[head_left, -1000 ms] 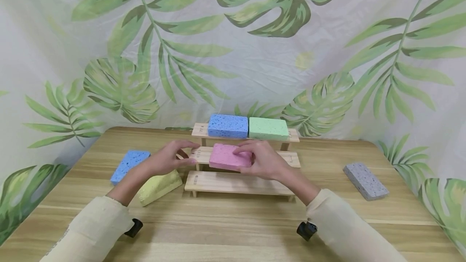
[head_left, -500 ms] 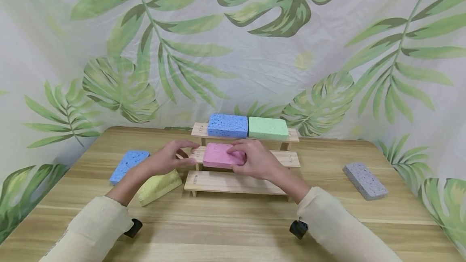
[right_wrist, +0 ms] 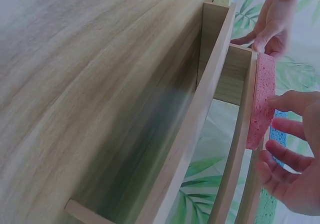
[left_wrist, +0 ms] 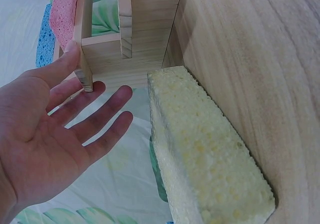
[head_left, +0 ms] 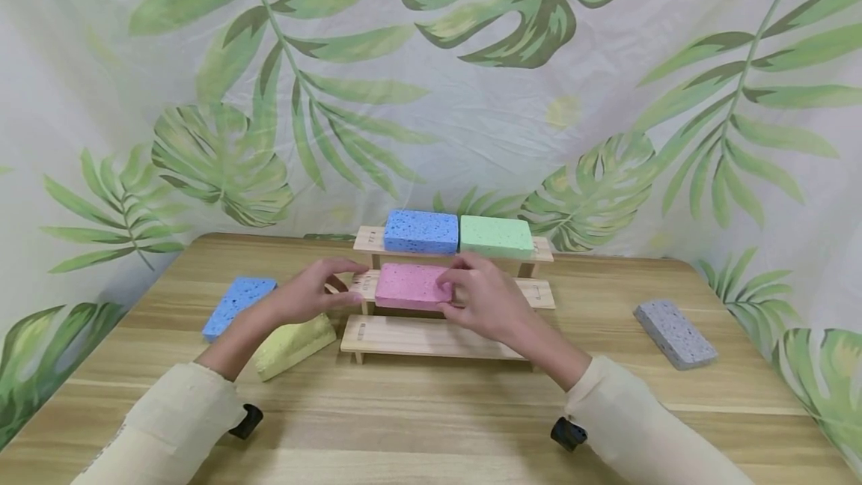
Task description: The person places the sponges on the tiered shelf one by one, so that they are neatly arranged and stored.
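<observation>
The right half of the middle shelf (head_left: 535, 293) is left bare, as is the whole bottom shelf (head_left: 431, 337). The top shelf is filled by a blue sponge (head_left: 420, 231) and a green sponge (head_left: 496, 237). The near-left approach is blocked by a yellow sponge (head_left: 294, 344).

Wooden table (head_left: 431, 410); carries a three-tier wooden step shelf (head_left: 438, 339) near the back edge. Directly on the tabletop: blue sponge (head_left: 237, 305) at left; yellow sponge (head_left: 293, 344) just beside it, nearer the shelf; grey sponge (head_left: 675, 334) well apart at right. On the shelf: pink sponge (head_left: 411, 287) on the middle tier; second blue sponge (head_left: 420, 231) and green sponge (head_left: 496, 237) touching on the top tier.
</observation>
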The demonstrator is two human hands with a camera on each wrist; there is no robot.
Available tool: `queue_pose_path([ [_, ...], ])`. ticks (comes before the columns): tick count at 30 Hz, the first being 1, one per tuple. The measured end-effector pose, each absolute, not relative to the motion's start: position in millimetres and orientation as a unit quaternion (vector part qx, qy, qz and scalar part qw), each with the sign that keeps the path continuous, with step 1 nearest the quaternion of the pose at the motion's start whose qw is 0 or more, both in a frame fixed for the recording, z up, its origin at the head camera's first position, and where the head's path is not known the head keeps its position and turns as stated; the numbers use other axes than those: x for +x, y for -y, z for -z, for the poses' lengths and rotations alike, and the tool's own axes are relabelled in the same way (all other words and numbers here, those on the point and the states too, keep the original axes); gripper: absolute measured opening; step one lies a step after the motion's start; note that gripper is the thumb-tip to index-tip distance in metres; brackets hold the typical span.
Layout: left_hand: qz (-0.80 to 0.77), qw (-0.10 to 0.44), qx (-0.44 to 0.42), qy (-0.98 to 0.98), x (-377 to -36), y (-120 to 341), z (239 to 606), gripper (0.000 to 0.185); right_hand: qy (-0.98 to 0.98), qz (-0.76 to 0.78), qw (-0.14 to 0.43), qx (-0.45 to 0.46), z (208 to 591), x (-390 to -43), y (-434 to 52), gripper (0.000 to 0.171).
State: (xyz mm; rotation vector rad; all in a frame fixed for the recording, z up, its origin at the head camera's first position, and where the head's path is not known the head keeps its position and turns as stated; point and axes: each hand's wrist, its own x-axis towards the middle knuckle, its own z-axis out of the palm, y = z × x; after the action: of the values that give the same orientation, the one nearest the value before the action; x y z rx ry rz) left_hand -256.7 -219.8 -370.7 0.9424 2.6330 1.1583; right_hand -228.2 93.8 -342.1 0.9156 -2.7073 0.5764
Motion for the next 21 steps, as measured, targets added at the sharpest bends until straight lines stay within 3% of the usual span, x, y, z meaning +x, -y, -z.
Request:
queue_pose_path([
  [8,-0.383,0.062,0.308,-0.868,-256.2,219.2,368.8,0.052,0.923,-0.244,0.039,0.296,342.9,-231.9,-100.5,0.019],
  [21,-0.383,0.063,0.309,-0.869,-257.5,219.3,369.5,0.053,0.903,-0.285,0.057,0.315,347.1,-244.7,-98.0,0.020],
])
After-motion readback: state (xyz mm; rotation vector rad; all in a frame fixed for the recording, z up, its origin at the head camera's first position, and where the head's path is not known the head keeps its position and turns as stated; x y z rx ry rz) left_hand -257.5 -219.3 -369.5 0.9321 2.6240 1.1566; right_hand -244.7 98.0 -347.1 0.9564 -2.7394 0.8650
